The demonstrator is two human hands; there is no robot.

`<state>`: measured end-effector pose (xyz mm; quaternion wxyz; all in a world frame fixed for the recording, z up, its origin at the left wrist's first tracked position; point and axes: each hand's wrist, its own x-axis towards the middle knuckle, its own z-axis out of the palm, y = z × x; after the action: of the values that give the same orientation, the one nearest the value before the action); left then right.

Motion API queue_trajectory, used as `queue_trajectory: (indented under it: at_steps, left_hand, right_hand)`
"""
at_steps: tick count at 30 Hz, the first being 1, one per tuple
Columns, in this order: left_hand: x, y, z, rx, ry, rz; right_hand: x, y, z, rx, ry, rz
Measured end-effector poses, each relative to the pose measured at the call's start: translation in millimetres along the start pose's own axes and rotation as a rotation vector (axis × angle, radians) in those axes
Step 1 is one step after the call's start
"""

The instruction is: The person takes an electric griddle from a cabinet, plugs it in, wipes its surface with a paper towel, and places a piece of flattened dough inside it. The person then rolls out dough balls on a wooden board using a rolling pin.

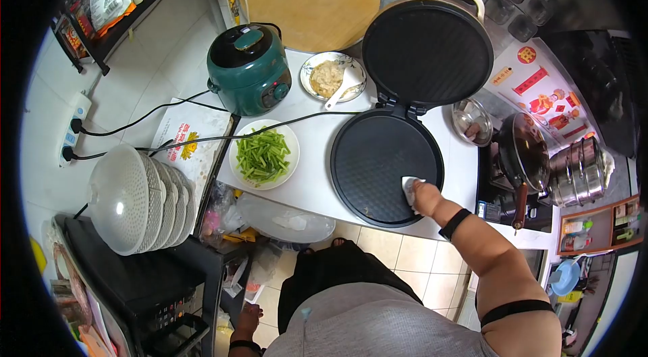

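Right at the fingertips: a white wipe is being gripped by the fingers of the right hand, and it is held against the lower plate of a black griddle, at about four o'clock on its disc. A dark band is worn at that wrist. Down at seven o'clock, well clear of the table, the left hand is seen hanging; whether its fingers are clenched or loose cannot be told.

Outward from the plate now! At one o'clock the lid is propped open on its hinge. At two, a metal bowl is spotted just beside it; at three, a dark pan is set on the stove. Round to nine: cut green stalks are heaped on a white plate. A green cooker is found at ten, and at eleven pale food is held in a patterned dish, a white spoon laid in it.
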<state>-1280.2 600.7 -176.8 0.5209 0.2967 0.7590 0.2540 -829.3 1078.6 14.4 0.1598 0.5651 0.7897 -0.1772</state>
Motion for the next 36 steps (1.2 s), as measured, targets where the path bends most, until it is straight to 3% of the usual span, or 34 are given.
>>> queue_trajectory:
  at_steps: [2,3,4,6,9,12,14,17,21,23,26,30,33,36]
  left_hand:
    - [2,1,0,-0.174,-0.005,-0.255]
    - [2,1,-1,-0.174,-0.007,-0.255]
    - [3,-1,-1,-0.057,-0.017,0.003]
    - [8,-8,-1,0.059,-0.024,0.258]
    - [11,-11,-2,0.137,-0.061,0.186]
    - [8,-13,1,0.061,-0.024,0.151]
    - [4,-6,2,-0.465,0.064,-0.236]
    - [-6,16,2,-0.261,0.019,-0.294]
    - [-10,8,1,-0.292,-0.026,-0.295]
    - [-21,47,-2,-0.185,-0.051,-0.198]
    - [-23,66,-1,-0.099,-0.013,-0.215]
    - [-15,51,5,-0.153,0.029,-0.261]
    - [-11,37,7,-0.196,-0.025,-0.224]
    - [-17,56,11,-0.23,0.074,-0.291]
  right_hand:
    - [10,-12,22,-0.004,-0.052,-0.154]
    - [8,-20,27,0.03,-0.036,-0.256]
    - [0,-41,17,0.063,-0.019,-0.36]
    - [0,-62,10,0.256,-0.15,-0.331]
    - [7,-61,10,0.429,-0.253,-0.314]
    - [2,-65,-3,0.216,-0.269,-0.398]
    - [2,-69,-4,0.066,-0.158,-0.535]
    - [8,-75,-4,-0.008,-0.141,-0.625]
    - [16,-85,-10,-0.017,-0.205,-0.721]
    - [18,-93,-16,-0.018,-0.221,-0.761]
    - [31,-95,-12,0.016,-0.204,-0.885]
    - [31,-104,-21,-0.064,-0.188,-0.878]
    - [36,-102,-15,-0.019,-0.155,-0.86]
    - [42,-106,-11,0.147,-0.155,-0.799]
